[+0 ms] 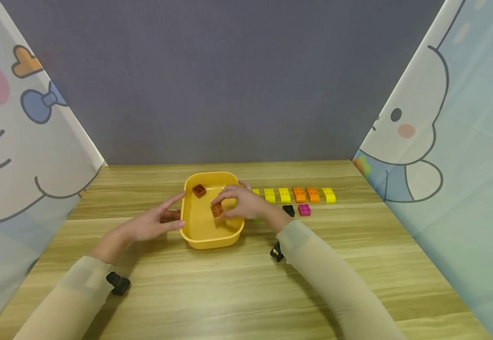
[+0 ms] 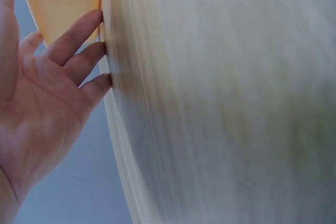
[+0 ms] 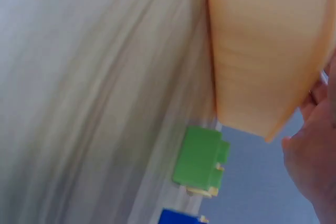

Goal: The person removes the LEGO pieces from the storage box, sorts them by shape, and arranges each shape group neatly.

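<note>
A yellow plastic tub [image 1: 214, 244] stands on the wooden table. My right hand [image 1: 246, 200] reaches over its right rim and pinches an orange-brown toy brick [image 1: 216, 210] between thumb and finger, inside the tub's outline. A darker brown brick [image 1: 199, 191] lies in the tub's far left corner. At the tub's left side is my left hand [image 1: 150, 223], fingers extended, with the index finger and thumb at the rim. In the left wrist view its lower fingertips [image 2: 97, 51] rest against the table. The right wrist view shows little of the right hand, and its brick is hidden there.
Right of the tub runs a row of yellow bricks [image 1: 269, 195] and orange bricks [image 1: 299, 194]. Nearer are a black brick [image 1: 289, 210] and a magenta brick [image 1: 304, 210]. The right wrist view shows a green brick [image 3: 199, 156] and a blue one [image 3: 176, 217]. A grey panel [image 1: 229, 85] closes the back.
</note>
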`<state>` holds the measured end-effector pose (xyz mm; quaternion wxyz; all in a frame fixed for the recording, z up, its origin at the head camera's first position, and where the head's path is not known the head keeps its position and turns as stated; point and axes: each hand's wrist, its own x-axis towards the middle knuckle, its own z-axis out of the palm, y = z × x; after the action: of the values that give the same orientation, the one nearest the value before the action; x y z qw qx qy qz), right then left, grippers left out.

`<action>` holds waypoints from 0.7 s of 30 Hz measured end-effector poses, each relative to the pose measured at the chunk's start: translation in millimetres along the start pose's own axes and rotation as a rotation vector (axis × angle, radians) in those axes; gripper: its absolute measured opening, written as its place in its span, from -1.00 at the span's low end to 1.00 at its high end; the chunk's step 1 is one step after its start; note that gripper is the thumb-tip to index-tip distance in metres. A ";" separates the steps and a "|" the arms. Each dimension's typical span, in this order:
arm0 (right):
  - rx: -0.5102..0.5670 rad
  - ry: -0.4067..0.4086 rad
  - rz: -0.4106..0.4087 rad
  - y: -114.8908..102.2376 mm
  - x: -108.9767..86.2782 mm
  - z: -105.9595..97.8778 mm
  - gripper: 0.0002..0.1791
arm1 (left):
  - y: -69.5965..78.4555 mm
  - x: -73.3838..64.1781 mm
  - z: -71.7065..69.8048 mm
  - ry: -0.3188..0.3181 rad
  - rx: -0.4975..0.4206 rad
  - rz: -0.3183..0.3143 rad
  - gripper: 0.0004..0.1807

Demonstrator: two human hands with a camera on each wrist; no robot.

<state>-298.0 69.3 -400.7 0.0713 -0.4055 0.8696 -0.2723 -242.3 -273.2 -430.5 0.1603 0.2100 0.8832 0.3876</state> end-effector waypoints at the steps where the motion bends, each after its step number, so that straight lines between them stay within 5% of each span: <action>1: 0.020 0.016 0.002 -0.2 -3.1 -2.6 -0.59 | 0.1 0.1 0.1 -0.002 -0.005 0.002 0.05; 12: 0.352 0.100 0.055 3.3 -60.1 -36.3 -0.56 | 1.4 0.4 -0.5 -0.007 -0.019 0.016 0.05; 21: 0.436 0.166 0.101 23.5 -109.9 -50.6 -0.56 | 1.5 0.3 0.0 -0.013 -0.020 0.022 0.05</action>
<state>-258.5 184.4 -381.3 0.0991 -0.3129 0.8122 -0.4823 -242.2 -272.2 -429.4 0.1638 0.2206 0.8759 0.3966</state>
